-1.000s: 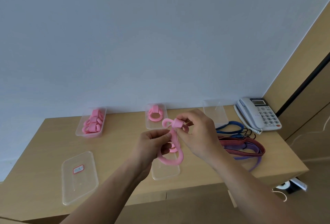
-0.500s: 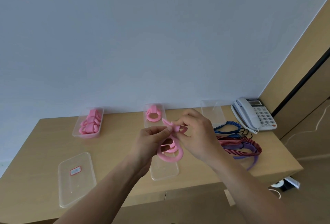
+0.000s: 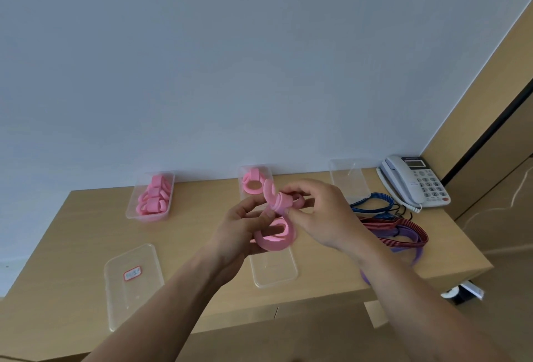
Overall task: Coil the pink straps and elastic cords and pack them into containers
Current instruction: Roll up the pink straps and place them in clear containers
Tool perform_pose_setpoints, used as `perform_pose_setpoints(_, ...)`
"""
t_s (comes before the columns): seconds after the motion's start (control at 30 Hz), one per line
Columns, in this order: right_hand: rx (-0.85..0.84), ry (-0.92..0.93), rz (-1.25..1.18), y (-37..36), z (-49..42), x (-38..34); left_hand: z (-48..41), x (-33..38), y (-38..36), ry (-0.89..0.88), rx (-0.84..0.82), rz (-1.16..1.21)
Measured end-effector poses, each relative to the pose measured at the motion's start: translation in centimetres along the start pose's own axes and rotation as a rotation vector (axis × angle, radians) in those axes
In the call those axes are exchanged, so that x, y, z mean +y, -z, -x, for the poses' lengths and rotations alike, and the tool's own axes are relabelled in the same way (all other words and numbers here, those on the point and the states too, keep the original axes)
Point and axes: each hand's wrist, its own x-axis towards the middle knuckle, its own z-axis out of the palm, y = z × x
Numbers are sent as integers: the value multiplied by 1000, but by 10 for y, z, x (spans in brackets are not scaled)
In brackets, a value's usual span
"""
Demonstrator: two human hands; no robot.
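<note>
Both hands hold one pink strap above mid-table: left hand curled round its lower loop, right hand pinching the wrapped top. Far-left container holds several pink coils; far-middle container holds one. Elastic cords lie right

The pink strap has changed shape. Its long hanging loop has drawn up into a tight round ring in front of the container with one pink coil. The left hand now curls round that ring. The strap's small upper loop has widened and stands up against that container.
</note>
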Motion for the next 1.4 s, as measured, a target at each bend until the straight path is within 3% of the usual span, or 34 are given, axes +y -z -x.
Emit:
perform_pose_setpoints(0.37, 118, 152, 277, -57, 13, 0, 14, -1, 29, 82, -98, 154)
perform_pose_setpoints(0.6, 28, 143, 225, -79, 22, 15, 10, -14, 46, 200, -120, 166)
perform_pose_setpoints(0.87, -207, 96, 161, -86, -12, 52, -34, -14, 58, 276, -5, 273)
perform_pose_setpoints(1.07, -240, 168, 87, -95, -60, 88, -81, -10, 68, 392, 226, 245)
perform_pose_setpoints(1.23, -350, 151, 110, -102, -95, 118, -125, -10, 74, 468, 292, 303)
perform_pose_setpoints(1.4, -297, 147, 40, -102, -129, 142, -165, -13, 81, 517, 314, 249)
